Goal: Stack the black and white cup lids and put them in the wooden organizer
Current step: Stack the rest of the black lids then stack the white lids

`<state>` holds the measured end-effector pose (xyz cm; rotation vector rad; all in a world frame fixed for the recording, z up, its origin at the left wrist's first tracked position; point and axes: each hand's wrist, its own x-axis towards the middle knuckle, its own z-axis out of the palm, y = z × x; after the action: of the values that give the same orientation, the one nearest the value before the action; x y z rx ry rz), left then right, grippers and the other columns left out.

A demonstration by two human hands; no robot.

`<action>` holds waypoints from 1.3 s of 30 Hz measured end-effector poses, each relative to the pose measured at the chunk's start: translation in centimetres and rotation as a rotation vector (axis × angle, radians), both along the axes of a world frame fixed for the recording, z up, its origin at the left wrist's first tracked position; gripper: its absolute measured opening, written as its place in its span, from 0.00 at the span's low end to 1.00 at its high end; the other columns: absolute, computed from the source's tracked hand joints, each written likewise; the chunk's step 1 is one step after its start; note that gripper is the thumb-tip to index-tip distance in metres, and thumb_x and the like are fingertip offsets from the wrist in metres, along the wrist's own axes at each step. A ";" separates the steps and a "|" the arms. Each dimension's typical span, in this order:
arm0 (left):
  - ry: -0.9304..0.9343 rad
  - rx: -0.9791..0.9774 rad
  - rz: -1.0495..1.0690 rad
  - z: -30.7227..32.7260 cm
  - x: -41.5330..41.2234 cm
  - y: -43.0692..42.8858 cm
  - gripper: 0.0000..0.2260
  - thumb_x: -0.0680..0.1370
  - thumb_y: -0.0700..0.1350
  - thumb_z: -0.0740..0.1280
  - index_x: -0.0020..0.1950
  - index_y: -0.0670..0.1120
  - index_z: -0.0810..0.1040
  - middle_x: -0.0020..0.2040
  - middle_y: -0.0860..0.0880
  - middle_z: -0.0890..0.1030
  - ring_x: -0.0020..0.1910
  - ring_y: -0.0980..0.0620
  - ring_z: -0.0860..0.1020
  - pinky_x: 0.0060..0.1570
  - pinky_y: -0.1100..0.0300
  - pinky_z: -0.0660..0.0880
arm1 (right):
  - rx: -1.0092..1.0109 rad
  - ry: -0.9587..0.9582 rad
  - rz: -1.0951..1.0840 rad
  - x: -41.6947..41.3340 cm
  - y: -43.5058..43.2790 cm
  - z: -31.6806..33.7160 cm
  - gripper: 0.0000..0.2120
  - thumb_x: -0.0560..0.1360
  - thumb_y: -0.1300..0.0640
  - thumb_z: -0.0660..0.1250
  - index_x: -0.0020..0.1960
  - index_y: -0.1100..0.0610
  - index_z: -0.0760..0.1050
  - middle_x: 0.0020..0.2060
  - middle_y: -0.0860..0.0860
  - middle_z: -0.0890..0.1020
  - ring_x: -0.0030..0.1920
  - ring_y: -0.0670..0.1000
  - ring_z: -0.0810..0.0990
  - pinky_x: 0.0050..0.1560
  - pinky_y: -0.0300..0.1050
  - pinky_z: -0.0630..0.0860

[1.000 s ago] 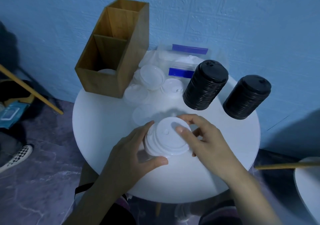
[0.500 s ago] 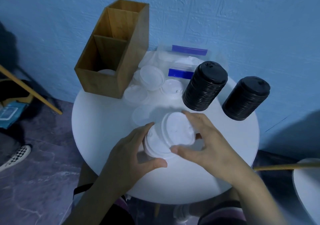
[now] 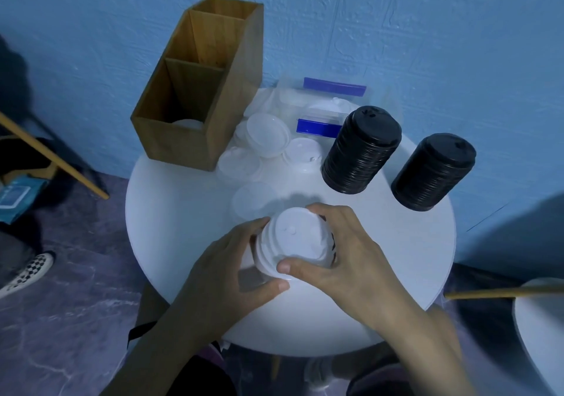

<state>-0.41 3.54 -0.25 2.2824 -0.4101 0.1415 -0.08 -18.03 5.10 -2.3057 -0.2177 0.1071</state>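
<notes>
Here both hands close on the white lid stack (image 3: 291,244) at the near middle of the round desk (image 3: 396,243). The left hand (image 3: 232,270) cups its left side, grip curled round it; the right hand (image 3: 345,258) pinches the top lid between thumb and fingers. Seating it well probably means levelling the rim, then pressing evenly so it nests. Loose white lids (image 3: 267,139) lie far, beside the wooden organizer (image 3: 210,90); two black lid stacks (image 3: 361,151) stand right, not yet stored.
</notes>
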 end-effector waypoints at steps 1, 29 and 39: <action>0.008 -0.012 0.011 0.0 0.0 -0.1 0.35 0.66 0.68 0.71 0.70 0.65 0.65 0.64 0.73 0.71 0.61 0.72 0.71 0.55 0.79 0.65 | -0.015 0.004 0.027 0.0 -0.2 0.1 0.40 0.62 0.24 0.70 0.69 0.33 0.63 0.62 0.29 0.66 0.62 0.31 0.68 0.57 0.31 0.67; 0.061 -0.046 0.006 0.1 -0.3 2.2 0.36 0.61 0.68 0.73 0.66 0.78 0.60 0.65 0.78 0.68 0.62 0.77 0.68 0.53 0.79 0.67 | 0.427 0.179 0.158 3.2 -0.9 -1.9 0.15 0.82 0.49 0.64 0.67 0.49 0.79 0.59 0.44 0.84 0.59 0.47 0.82 0.62 0.50 0.78; 0.081 -0.035 0.126 1.2 -0.1 5.7 0.35 0.62 0.71 0.74 0.64 0.79 0.61 0.62 0.81 0.68 0.60 0.78 0.68 0.53 0.73 0.67 | -0.190 -0.213 0.203 7.7 1.6 -3.2 0.13 0.76 0.43 0.72 0.59 0.44 0.82 0.72 0.40 0.73 0.73 0.41 0.66 0.71 0.36 0.65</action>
<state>-0.48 9.28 0.94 2.2707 -0.2201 0.1178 7.67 -16.45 1.88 -2.4791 -0.5721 -0.0167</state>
